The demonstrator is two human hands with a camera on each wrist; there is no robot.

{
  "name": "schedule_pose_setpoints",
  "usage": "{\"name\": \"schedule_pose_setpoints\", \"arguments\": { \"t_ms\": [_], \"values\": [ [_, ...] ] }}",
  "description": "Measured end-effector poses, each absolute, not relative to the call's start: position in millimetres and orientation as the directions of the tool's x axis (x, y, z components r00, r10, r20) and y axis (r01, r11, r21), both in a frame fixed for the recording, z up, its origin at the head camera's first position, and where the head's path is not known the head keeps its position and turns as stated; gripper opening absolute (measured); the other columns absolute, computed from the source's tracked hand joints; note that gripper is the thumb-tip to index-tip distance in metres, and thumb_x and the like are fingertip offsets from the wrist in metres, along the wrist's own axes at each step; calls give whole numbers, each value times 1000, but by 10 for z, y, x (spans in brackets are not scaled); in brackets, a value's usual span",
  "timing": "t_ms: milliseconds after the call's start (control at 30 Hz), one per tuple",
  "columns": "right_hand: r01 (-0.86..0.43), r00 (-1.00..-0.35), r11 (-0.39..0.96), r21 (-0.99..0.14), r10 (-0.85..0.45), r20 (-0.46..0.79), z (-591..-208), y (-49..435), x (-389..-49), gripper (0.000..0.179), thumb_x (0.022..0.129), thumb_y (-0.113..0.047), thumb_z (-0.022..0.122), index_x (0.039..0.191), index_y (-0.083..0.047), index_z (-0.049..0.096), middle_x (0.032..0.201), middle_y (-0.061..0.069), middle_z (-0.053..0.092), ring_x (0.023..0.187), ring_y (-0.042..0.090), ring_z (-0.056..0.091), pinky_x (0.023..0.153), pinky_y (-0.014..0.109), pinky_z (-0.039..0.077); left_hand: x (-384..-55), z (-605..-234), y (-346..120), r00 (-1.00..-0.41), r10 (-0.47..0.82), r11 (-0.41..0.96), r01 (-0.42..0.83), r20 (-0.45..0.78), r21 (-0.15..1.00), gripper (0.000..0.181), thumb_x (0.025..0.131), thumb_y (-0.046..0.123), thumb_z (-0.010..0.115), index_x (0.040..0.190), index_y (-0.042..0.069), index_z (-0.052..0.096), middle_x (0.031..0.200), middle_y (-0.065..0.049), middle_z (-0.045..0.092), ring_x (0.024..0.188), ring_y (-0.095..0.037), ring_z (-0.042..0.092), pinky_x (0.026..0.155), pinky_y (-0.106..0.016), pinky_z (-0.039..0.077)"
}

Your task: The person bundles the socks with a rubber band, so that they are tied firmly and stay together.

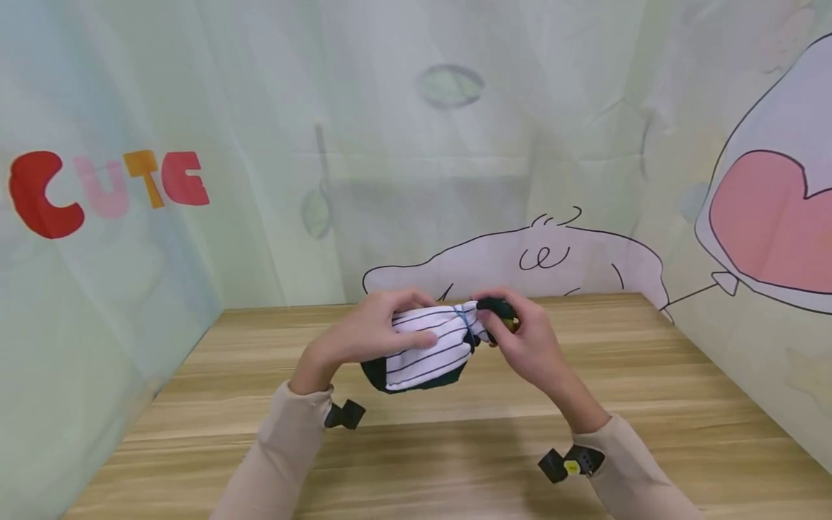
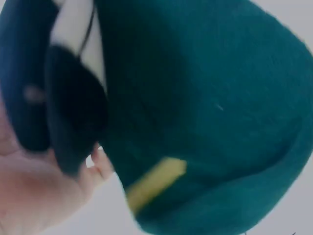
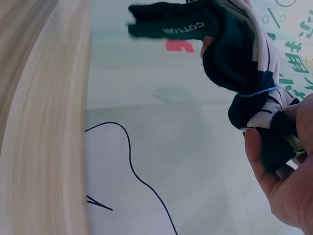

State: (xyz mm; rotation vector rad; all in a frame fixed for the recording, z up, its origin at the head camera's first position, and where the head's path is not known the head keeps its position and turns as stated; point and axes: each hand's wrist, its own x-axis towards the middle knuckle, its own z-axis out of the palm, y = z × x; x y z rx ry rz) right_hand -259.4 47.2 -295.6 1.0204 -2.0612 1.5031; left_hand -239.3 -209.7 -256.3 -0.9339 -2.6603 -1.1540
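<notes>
Between the two hands, above the table, is a bundle of socks (image 1: pixel 429 345), white with dark stripes and dark green parts. A thin blue band (image 1: pixel 464 323) cinches it near its right end. My left hand (image 1: pixel 364 328) grips the wide left part, thumb across the striped front. At the narrow end beyond the band, my right hand (image 1: pixel 529 343) pinches the dark green tip. In the left wrist view the green sock fabric (image 2: pixel 210 98) fills much of the picture and bears a yellow mark (image 2: pixel 159 182). Pale lettering (image 3: pixel 183 28) runs along a green sock part in the right wrist view.
A wood-grain table (image 1: pixel 403 455) lies below the hands. Printed cloth walls (image 1: pixel 416 217) surround it on the back and both sides, with letters, a balloon and a cartoon figure. Small black devices sit at both wrists.
</notes>
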Motion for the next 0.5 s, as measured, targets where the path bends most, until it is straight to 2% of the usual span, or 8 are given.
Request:
{"name": "schedule_pose_setpoints", "arguments": {
  "t_ms": [100, 200, 433, 500],
  "values": [
    [-732, -673, 156, -663, -313, 670, -2926, 516, -2611, 20, 99, -5, 62, 118, -9, 66, 101, 11, 64, 63, 19, 57, 47, 27, 49, -2393, -2533, -2199, -813, 507, 533, 556, 285, 638, 40, 86, 30, 78, 119, 13, 65, 100, 0, 68, 85, -16, 65, 78, -34, 54],
    [-713, -691, 153, -684, -316, 650, -2892, 551, -2625, 21, 100, -6, 61, 120, -9, 66, 100, 13, 64, 59, 19, 55, 47, 27, 48, -2398, -2506, -2289, -815, 490, 563, 567, 310, 601, 38, 85, 26, 80, 117, 11, 66, 100, 0, 67, 87, -16, 63, 81, -34, 51],
    [-681, -715, 165, -713, -362, 599, -2867, 583, -2666, 21, 102, -10, 58, 121, -9, 66, 108, 15, 63, 77, 24, 62, 53, 32, 54, -2385, -2454, -2362, -799, 454, 631, 601, 395, 491, 36, 85, 21, 80, 116, 9, 67, 95, 2, 68, 85, -15, 60, 78, -33, 49],
    [-666, -724, 160, -729, -373, 579, -2884, 584, -2676, 20, 102, -10, 58, 120, -8, 66, 108, 16, 63, 77, 25, 63, 53, 33, 55, -2379, -2454, -2371, -789, 449, 644, 611, 419, 460, 34, 85, 19, 80, 115, 8, 68, 94, 3, 68, 85, -14, 60, 78, -33, 49]
  ]
}}
